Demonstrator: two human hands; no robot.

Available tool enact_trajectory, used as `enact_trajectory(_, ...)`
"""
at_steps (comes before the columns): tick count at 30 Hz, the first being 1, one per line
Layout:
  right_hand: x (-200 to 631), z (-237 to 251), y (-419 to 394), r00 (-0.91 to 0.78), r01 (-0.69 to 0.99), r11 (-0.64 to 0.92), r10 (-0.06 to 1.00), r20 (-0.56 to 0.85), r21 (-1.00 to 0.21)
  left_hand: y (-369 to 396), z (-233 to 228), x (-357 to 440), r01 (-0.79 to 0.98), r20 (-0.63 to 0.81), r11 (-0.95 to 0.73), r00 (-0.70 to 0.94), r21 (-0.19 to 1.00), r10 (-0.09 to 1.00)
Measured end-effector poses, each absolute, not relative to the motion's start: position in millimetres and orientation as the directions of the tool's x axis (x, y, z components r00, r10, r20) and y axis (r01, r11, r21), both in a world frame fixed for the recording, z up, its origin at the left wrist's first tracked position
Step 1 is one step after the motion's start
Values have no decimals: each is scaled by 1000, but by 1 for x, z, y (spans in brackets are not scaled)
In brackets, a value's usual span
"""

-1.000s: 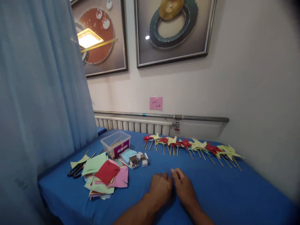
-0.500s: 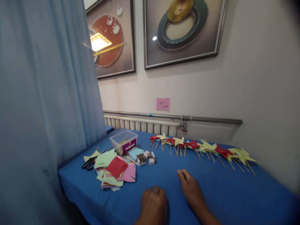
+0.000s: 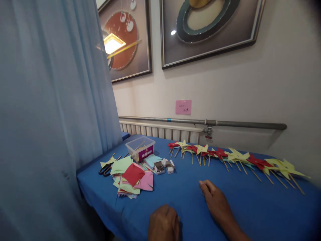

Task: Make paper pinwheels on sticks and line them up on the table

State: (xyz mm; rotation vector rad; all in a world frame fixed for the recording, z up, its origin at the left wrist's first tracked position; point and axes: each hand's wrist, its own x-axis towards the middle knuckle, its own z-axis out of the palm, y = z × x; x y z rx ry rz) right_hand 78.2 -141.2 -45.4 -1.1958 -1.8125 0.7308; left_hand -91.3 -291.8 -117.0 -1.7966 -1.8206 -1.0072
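Note:
My left hand (image 3: 164, 223) rests as a fist on the blue cloth at the bottom centre, knuckles up, with nothing showing from it. To its right lies my right hand (image 3: 216, 200), fingers curled in and thumb side up, and no object is visible in it. Ahead and left of the fist is a loose pile of cut coloured paper squares, a red square (image 3: 133, 173) on top. Small white open boxes (image 3: 170, 166) stand beyond the hands, one with small metal bits inside. A row of red and yellow paper pinwheels (image 3: 237, 155) on sticks lies past my right hand.
A clear plastic tub (image 3: 140, 149) holding thin sticks stands behind the paper. Black-handled scissors (image 3: 104, 170) lie at the left beside a yellow paper piece. A blue curtain (image 3: 57, 117) hangs along the left. A pipe (image 3: 240, 124) and radiator (image 3: 160, 131) run behind the table.
The view has swung a little left, so the table things appear further right. Both hands stay curled on the cloth, and nothing on the table has visibly moved.

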Motion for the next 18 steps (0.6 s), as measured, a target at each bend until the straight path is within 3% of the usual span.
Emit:
enact_trajectory(13,75,-53,-139,-228,396,373,925,304,-839,-285,-123,-101,981,806,-181,50,71,589)
enact_trajectory(18,74,-51,-140,-254,354,364,924,286,-862,-280,-129,-98,989,858,-117,-20,93,513)
